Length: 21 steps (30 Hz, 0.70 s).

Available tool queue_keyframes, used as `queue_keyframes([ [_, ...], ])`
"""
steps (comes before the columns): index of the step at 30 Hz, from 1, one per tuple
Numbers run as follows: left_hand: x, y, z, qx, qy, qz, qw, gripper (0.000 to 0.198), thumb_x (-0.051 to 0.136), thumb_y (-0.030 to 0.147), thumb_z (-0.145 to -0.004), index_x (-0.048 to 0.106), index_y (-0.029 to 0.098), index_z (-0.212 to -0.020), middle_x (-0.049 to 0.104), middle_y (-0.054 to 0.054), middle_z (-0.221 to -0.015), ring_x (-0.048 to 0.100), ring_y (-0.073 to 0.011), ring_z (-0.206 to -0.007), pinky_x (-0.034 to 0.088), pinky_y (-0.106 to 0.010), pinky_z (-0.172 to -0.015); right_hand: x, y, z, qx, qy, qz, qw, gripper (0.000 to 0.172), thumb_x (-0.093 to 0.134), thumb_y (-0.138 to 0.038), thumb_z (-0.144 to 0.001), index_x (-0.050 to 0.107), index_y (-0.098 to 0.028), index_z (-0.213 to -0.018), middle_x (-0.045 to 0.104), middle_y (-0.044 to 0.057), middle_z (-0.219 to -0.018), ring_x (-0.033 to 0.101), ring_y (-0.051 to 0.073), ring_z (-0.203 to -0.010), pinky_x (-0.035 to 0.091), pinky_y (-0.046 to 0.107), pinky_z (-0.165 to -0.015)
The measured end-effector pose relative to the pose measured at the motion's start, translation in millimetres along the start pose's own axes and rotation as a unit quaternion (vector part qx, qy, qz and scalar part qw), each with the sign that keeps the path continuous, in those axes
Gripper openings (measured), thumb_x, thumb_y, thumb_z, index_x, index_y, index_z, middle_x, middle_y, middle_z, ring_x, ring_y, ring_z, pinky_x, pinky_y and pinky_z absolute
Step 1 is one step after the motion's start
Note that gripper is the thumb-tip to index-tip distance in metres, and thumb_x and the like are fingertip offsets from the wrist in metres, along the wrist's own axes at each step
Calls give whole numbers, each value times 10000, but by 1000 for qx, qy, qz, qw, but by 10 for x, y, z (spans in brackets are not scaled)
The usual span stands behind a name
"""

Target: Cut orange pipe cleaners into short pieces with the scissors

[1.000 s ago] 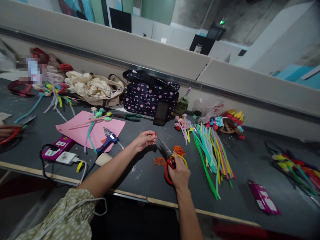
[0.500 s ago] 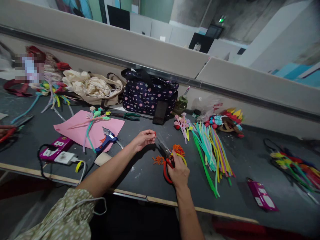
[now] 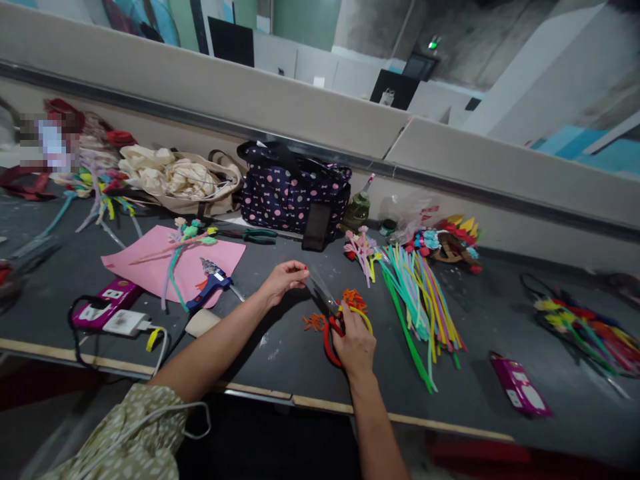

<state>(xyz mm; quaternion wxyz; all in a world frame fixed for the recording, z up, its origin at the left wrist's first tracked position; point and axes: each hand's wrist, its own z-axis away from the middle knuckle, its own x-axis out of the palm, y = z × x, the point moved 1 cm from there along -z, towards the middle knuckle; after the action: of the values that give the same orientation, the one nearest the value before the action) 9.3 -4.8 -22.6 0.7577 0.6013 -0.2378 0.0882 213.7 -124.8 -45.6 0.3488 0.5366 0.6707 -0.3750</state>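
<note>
My right hand [image 3: 355, 343] is closed round the handles of a pair of scissors [image 3: 334, 337], red on one loop and yellow on the other. The blades point up and left, toward my left hand [image 3: 285, 280]. That hand is pinched, with a tiny red piece [image 3: 306, 269] at its fingertips, too small to make out its kind. Short orange snippets [image 3: 355, 300] lie on the table behind the scissors, and a second small heap of orange snippets [image 3: 314, 323] lies left of them.
Right of my hands lies a bundle of coloured pipe cleaners [image 3: 420, 300]. On the left are a blue glue gun [image 3: 215, 280], a pink sheet [image 3: 150, 257] and a purple box [image 3: 113, 300]. A dark patterned bag [image 3: 280, 193] and a phone [image 3: 316, 227] stand behind.
The whole view has shifted slightly left. Both hands keep nearly the same pose, with the scissors still beside the pinched fingers.
</note>
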Motion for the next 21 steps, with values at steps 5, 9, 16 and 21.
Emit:
queue_keyframes([
  [5,-10,11,5,-18,2,22,1000,337,828,226,-552,621,113,-793,611,-7,-687,581,-85,-566,510,-231,-582,-4,1,5,4,9,-16,1000,432,433,-302,-901,488,-168,-1308,648,68,-913,584,155,-794,385,243,-639],
  [9,4,38,26,-30,-1,50,998,321,824,193,-560,620,108,-793,632,-29,-721,597,-93,-577,519,-233,-576,-14,7,10,19,17,-50,998,442,468,-313,-884,489,-179,-1305,650,56,-904,595,154,-822,405,240,-656],
  [16,5,37,26,-36,-4,56,998,289,809,185,-589,633,102,-803,651,-50,-760,604,-95,-588,524,-236,-578,-39,3,6,22,21,-100,995,451,493,-316,-866,500,-176,-1295,650,44,-858,599,148,-801,436,236,-680],
  [21,24,58,39,-33,-10,45,998,295,817,174,-565,638,99,-787,630,-28,-685,591,-93,-567,513,-239,-582,-26,0,13,6,8,-108,994,462,472,-268,-863,481,-181,-1316,654,48,-888,603,144,-813,445,232,-693],
])
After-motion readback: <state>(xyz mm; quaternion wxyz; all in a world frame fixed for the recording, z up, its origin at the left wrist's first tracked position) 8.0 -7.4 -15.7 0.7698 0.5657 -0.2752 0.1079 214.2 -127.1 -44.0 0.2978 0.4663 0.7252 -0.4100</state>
